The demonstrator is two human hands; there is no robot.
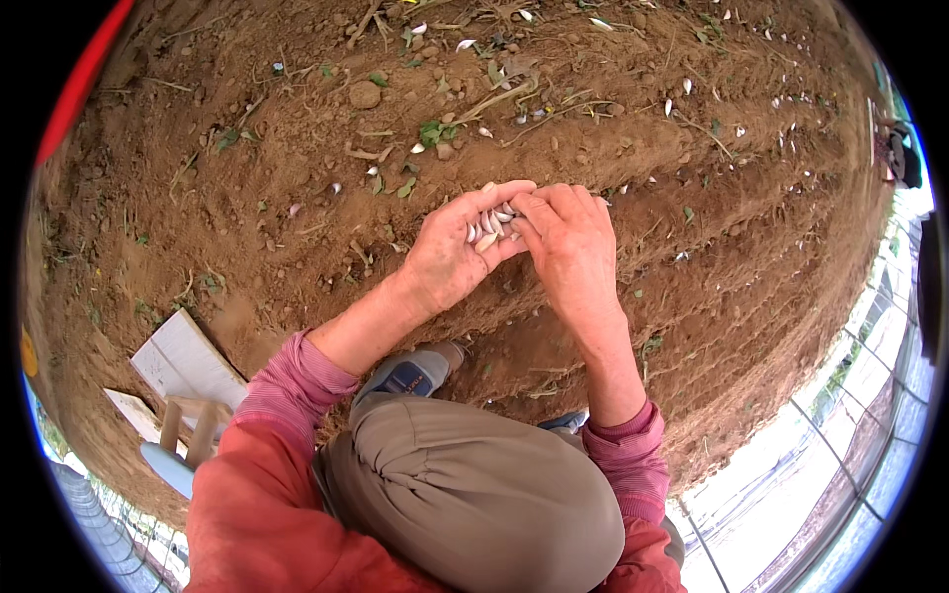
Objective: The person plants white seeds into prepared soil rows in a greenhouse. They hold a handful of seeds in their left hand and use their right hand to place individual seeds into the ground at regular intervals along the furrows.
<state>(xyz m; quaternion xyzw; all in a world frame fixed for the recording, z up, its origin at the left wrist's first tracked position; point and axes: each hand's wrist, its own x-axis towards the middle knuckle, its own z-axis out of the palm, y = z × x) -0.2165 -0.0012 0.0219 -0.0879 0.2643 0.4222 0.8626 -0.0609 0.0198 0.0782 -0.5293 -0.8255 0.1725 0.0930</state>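
Note:
My left hand is cupped, palm up, around several garlic cloves, pale with a pinkish tinge. From the other side my right hand reaches in over that palm. Its thumb and fingertips touch the edge of the pile; whether they pinch a clove is hidden. Both hands are held above brown tilled soil. More loose cloves are scattered over the ground beyond, one pale clove at the top among them.
Shallow furrows with cloves run off to the right. Dry stalks and clods litter the soil. At left lie a whitish board and a small stool with wooden legs. My shoe stands below my forearms. Wire mesh edges the right.

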